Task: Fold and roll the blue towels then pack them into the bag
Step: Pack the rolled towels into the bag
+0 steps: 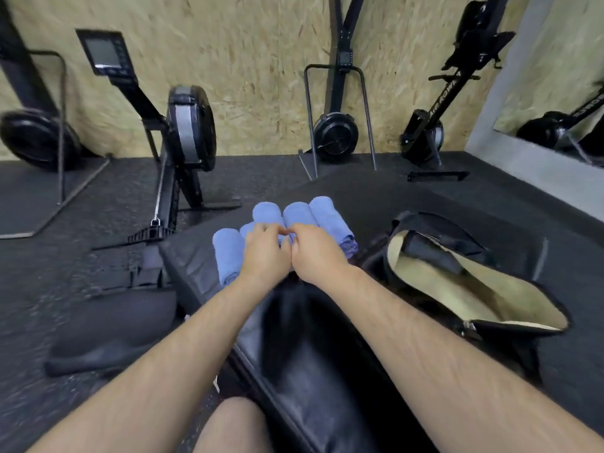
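1. The person sits astride a black padded bench [310, 361] with both bare forearms stretched forward. One bare knee [232, 426] shows at the bottom edge
2. The blue towels [330, 217] lie at the far end of the bench, already rolled and packed side by side in a tight cluster
3. The left hand [266, 253] rests on top of the cluster, knuckles up, its fingers curled down onto a roll in the middle
4. The right hand [315, 253] sits just beside it and meets it at the fingertips, with its fingers bent the same way onto the same stretch of cloth
5. Both hands seem to pinch the fabric of that middle roll, though blur hides the exact grip
6. The leftmost roll [227, 253] lies untouched, just left of the left wrist
7. The bag [490, 295] lies just to the right of the bench. It is black outside with a pale tan lining, and its mouth is unzipped and gaping wide towards the person
8. A dark, cushion-like pad [111, 328] lies on the speckled rubber floor [98, 197] to the left of the bench
9. A rowing machine [189, 129] stands near the bench on the left, and others are propped upright against the chipboard wall [245, 60]
10. A mirror [562, 76] hangs on the grey wall at the far right
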